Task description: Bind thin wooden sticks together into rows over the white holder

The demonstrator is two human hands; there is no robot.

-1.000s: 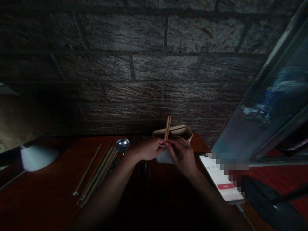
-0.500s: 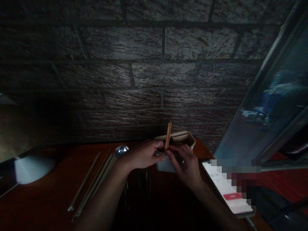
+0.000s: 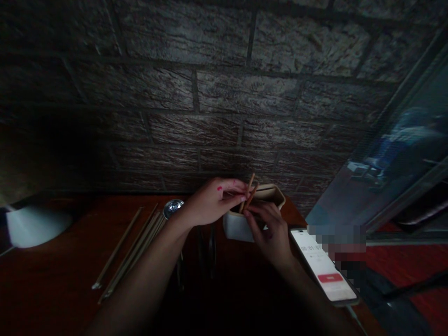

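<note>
Two short wooden sticks, which look like chopsticks, stand up between my hands over a container. My left hand point(image 3: 217, 201) reaches in from the left and pinches one wooden chopstick point(image 3: 250, 181) between thumb and fingers. At its lower right, my right hand point(image 3: 272, 229) is closed around the lower part of the other chopstick point(image 3: 252, 194). The tips lean slightly apart. Below them is the white container point(image 3: 235, 227) with a tan rim and a divider. Its inside is dark and partly covered by my hands.
Several long thin sticks point(image 3: 119, 245) lie on the brown table point(image 3: 66, 275) at left, near a shiny metal ladle point(image 3: 174, 207). A phone point(image 3: 324, 268) with a lit screen lies at right. Behind the table rises a brick wall point(image 3: 224, 88). A white lamp-like object point(image 3: 35, 226) stands far left.
My left hand has moved up and now grips one chopstick higher. The two chopsticks, close together before, have spread apart and tilted right. The camera view has shifted slightly.
</note>
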